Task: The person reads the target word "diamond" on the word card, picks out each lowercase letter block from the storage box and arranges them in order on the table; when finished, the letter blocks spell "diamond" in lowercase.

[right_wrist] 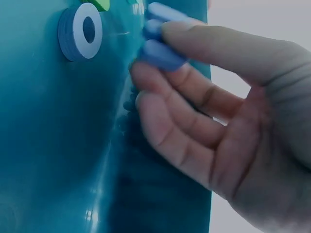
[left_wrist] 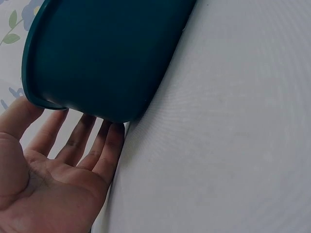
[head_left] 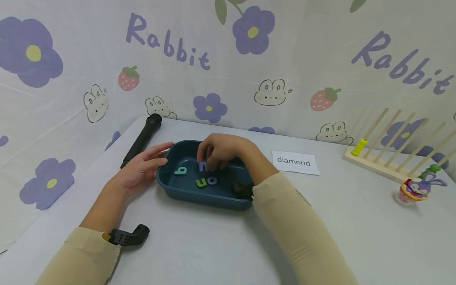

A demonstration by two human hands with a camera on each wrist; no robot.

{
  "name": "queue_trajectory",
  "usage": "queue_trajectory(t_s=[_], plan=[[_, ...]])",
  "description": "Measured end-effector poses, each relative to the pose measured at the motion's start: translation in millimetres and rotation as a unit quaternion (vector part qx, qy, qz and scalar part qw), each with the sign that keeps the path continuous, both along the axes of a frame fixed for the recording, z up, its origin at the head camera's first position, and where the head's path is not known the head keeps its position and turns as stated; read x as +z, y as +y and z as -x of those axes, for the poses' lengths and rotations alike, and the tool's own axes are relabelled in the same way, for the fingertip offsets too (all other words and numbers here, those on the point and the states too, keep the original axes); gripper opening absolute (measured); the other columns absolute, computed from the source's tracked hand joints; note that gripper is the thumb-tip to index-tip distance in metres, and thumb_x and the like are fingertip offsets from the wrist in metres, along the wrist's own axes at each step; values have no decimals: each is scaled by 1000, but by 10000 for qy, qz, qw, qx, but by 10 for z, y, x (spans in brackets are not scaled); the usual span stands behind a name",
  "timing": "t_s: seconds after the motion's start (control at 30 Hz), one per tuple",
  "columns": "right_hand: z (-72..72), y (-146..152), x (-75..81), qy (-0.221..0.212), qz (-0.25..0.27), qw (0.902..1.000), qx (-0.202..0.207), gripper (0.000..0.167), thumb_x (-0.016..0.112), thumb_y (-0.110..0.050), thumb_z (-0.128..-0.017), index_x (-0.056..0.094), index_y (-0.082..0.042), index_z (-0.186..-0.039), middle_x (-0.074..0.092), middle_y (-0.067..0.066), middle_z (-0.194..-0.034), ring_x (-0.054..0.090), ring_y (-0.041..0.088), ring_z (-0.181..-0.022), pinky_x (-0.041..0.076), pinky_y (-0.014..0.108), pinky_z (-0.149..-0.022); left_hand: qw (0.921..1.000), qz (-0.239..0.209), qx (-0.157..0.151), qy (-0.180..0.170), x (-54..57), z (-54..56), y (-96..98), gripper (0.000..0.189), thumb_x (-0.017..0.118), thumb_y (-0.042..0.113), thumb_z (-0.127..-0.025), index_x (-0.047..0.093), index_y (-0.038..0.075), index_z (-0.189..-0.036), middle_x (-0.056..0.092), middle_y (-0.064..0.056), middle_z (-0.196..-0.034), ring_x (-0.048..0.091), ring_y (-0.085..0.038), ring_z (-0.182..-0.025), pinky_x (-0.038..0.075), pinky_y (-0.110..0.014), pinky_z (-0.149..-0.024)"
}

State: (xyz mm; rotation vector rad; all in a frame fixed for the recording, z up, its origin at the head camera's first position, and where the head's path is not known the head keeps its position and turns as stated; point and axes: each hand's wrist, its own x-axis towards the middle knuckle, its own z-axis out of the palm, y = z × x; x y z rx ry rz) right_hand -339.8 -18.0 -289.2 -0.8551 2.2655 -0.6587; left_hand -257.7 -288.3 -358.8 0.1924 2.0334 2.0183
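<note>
A dark teal plastic basin (head_left: 210, 200) stands on the white table. My right hand (head_left: 222, 150) reaches into it and pinches a purple-blue letter (right_wrist: 164, 54) between thumb and fingers; three prongs show, like an m. Below that hand lie a purple letter o (head_left: 212, 180) and a green letter u (head_left: 201, 182). A mint letter (head_left: 181, 170), shaped like a b or q, lies toward the basin's left end. My left hand (head_left: 137, 172) touches the outside of that end, its fingers (left_wrist: 77, 138) fairly straight against the wall and rim.
A black microphone (head_left: 142, 138) lies behind my left hand. Right of the basin is a white card (head_left: 295, 162) reading "diamond". Farther right stand a wooden peg rack (head_left: 377, 164) with beads and a small rabbit figure (head_left: 415, 189). A printed cloth (head_left: 228, 79) hangs behind the table.
</note>
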Motion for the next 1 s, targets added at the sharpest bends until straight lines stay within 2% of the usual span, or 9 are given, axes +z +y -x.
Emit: queue_trajectory(t_s=[0.27,0.53,0.67,0.77,1.0], plan=[[-41,145,137,-393,384,9984,-120,24,71,-10,-96,72,-13,-120,73,11,-104,73,27,-88,63,38,-78,10000,45,17,-31,19,0,38,59,55,19,-107,36,19,-162,25,-11,-171,33,-37,-151,53,-20,-97],[-47,280,211,-359,799,9961,-105,31,71,-7,-96,71,-9,-127,70,13,-102,74,28,-90,62,39,-80,9999,159,12,35,14,-24,29,59,55,18,-107,35,17,-162,25,-14,-170,37,-34,-147,53,-21,-97],[-68,336,252,-247,854,9960,-57,27,71,-9,-96,71,-11,-123,69,13,-105,74,33,-95,62,38,-83,9998,180,-63,72,15,-26,35,61,56,20,-107,33,18,-163,24,-15,-170,40,-31,-145,53,-20,-98],[-93,391,303,-209,989,9947,-165,22,71,-11,-97,71,-14,-119,69,13,-107,73,37,-99,61,38,-85,9998,152,-96,104,22,-26,32,61,57,21,-107,33,18,-163,23,-16,-170,44,-26,-141,53,-20,-98],[-126,574,336,-257,1264,9903,-523,20,72,-12,-96,69,-11,-116,72,12,-106,71,34,-98,61,37,-85,9998,90,-176,98,26,-35,33,61,55,20,-107,32,16,-163,20,-17,-171,48,-17,-135,53,-20,-98]])
